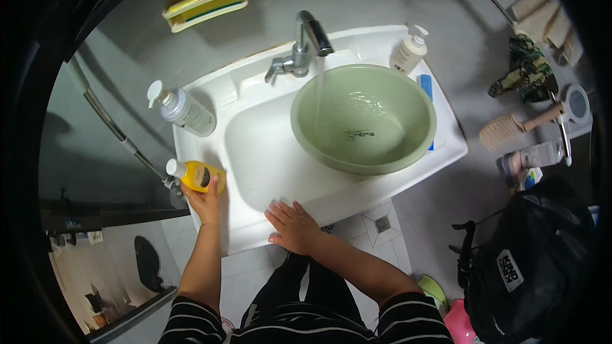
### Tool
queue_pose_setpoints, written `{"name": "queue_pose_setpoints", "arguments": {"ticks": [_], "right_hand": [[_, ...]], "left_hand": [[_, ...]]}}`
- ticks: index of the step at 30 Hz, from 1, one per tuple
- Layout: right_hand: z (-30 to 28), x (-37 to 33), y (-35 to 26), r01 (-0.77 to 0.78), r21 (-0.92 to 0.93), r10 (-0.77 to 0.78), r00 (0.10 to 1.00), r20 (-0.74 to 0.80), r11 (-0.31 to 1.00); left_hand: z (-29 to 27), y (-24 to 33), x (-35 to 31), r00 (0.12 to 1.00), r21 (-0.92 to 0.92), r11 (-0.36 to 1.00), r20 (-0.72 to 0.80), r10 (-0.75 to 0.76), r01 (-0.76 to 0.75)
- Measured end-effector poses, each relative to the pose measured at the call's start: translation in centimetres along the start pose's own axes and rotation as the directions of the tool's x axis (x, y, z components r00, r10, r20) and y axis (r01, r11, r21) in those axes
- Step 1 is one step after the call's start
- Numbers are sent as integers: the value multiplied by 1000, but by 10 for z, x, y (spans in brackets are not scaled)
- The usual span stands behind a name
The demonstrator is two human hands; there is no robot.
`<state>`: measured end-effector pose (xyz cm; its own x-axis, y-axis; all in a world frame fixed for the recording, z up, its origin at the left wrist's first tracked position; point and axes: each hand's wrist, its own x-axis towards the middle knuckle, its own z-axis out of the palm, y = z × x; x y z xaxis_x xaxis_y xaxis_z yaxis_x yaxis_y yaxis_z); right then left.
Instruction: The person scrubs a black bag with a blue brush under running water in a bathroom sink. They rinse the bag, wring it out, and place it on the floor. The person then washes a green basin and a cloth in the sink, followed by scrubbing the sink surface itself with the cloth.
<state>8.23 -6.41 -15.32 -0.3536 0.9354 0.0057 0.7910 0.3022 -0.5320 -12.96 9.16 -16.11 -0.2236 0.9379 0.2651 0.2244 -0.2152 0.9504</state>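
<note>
My left hand [204,204] is closed around the lower part of a yellow bottle [203,176] with a white cap, at the left rim of the white sink [252,159]. My right hand [294,228] rests on the sink's front edge, fingers spread, holding nothing. A round light green basin [408,162] sits across the sink's right side. From the chrome faucet [312,35], a thin stream of water falls into the basin, where water shows rippling.
A white pump bottle [191,113] stands at the sink's left corner, another pump bottle [410,54] at the back right. A blue strip-shaped thing [426,88] lies beside the basin. On the right are a hairbrush [503,132] and a black backpack [529,261]. A yellow wall holder [207,3] hangs above.
</note>
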Motion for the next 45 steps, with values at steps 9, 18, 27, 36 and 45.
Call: {"name": "queue_pose_setpoints", "arguments": {"ticks": [9, 18, 27, 36, 45], "right_hand": [[-102, -110, 87, -611, -292, 489, 778, -395, 736], [-104, -111, 154, -830, -346, 648, 558, -519, 438], [-138, -102, 89, -585, 372, 684, 685, -249, 721], [-73, -13, 71, -122, 356, 270, 875, -402, 926], [-149, -1, 39, -350, 816, 437, 889, 135, 460]], "left_hand": [[-15, -12, -12, 996, -98, 992, 50, -75, 80], [-5, 7, -10, 976, -108, 970, -17, -219, 216], [-34, 11, -95, 962, 261, 928, -145, -234, 265], [140, 113, -57, 765, -66, 795, 332, -552, 603], [199, 95, 25, 588, -259, 529, 406, -699, 808]]}}
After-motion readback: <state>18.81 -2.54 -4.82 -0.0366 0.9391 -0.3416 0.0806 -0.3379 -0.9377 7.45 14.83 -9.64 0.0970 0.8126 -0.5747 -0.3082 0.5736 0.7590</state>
